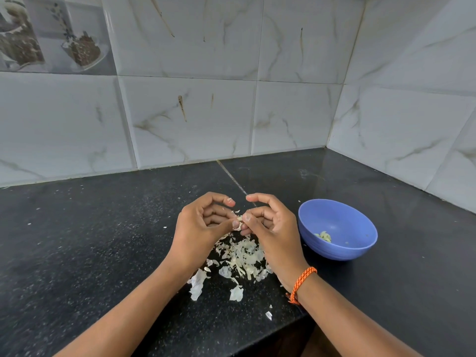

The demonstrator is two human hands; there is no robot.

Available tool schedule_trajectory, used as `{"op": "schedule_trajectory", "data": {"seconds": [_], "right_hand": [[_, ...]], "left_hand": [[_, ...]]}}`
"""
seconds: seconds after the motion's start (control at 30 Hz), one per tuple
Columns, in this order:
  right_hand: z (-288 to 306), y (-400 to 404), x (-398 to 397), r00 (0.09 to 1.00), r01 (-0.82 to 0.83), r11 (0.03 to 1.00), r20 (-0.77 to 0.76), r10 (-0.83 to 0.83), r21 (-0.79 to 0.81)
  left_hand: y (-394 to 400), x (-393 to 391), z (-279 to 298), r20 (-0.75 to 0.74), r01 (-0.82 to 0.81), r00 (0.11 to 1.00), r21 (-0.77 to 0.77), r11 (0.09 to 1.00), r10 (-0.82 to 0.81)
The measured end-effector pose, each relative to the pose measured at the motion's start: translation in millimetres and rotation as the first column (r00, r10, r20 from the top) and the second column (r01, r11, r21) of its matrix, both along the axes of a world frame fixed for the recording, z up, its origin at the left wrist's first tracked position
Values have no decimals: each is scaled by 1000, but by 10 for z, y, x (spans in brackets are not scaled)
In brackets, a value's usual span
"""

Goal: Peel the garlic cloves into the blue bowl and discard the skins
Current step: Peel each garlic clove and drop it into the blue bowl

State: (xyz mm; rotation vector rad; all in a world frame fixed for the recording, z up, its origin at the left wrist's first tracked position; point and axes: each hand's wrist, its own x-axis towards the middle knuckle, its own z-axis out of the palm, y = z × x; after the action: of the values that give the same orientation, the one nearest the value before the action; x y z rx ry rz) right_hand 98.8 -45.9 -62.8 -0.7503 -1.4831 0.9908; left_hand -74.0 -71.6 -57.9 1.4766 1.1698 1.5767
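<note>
The clove (239, 219) sits between my two hands, above the counter (103, 240) and just beyond the skins (240, 258), at about nine o'clock from the bowl (338, 229). Only a pale sliver of it shows between my fingertips, so I cannot tell how much skin it has left.

My left hand (203, 228) pinches it with the thumb against curled fingers; the forefinger arches free over the top with a flake stuck near its nail. My right hand (270, 228) pinches the other end, thumb and a bent finger meeting at the clove, forefinger lifted clear. Both hands are curled tight around this one small thing.

I judge it light, firm and a bit slick where bare, so it could squirt out if I squeeze hard. Best to hold it by the blunt ends and catch the loose papery edge with a nail. The skin should be dry, brittle and near weightless; it will likely tear in scraps and cling to damp fingers.

The skins lie heaped at six o'clock from my hands, with bigger flakes toward my wrists and specks scattered across the dark counter. The bowl stands at three o'clock from my right hand, near but apart, a few peeled cloves (323, 236) in its bottom. An orange band (302, 283) circles my right wrist.
</note>
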Motion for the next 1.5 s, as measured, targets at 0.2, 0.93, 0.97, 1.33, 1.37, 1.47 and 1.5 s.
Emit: {"op": "schedule_trajectory", "data": {"seconds": [0.2,0.93,0.97,1.33,1.37,1.47,1.5], "right_hand": [[21,-25,-8,994,-74,995,-79,68,-73],[-22,81,34,958,135,988,243,-150,79],[-12,80,37,959,142,986,237,-158,85],[-23,83,62,918,161,953,316,-240,257],[-16,74,60,921,142,962,324,-215,235],[-7,21,46,940,56,979,320,-117,195],[-3,8,42,951,27,984,299,-79,173]], "left_hand": [[-16,-2,30,22,-42,999,-13,999,42],[-37,11,11,-132,-128,982,82,988,138],[-37,10,11,-127,-127,983,78,989,136],[-5,-14,-15,-62,-95,994,7,995,95],[-4,-16,-13,-61,-90,994,2,996,90],[-8,-8,-13,-58,-71,996,-6,997,70],[-12,-6,-14,-58,-65,996,-9,998,64]]}}
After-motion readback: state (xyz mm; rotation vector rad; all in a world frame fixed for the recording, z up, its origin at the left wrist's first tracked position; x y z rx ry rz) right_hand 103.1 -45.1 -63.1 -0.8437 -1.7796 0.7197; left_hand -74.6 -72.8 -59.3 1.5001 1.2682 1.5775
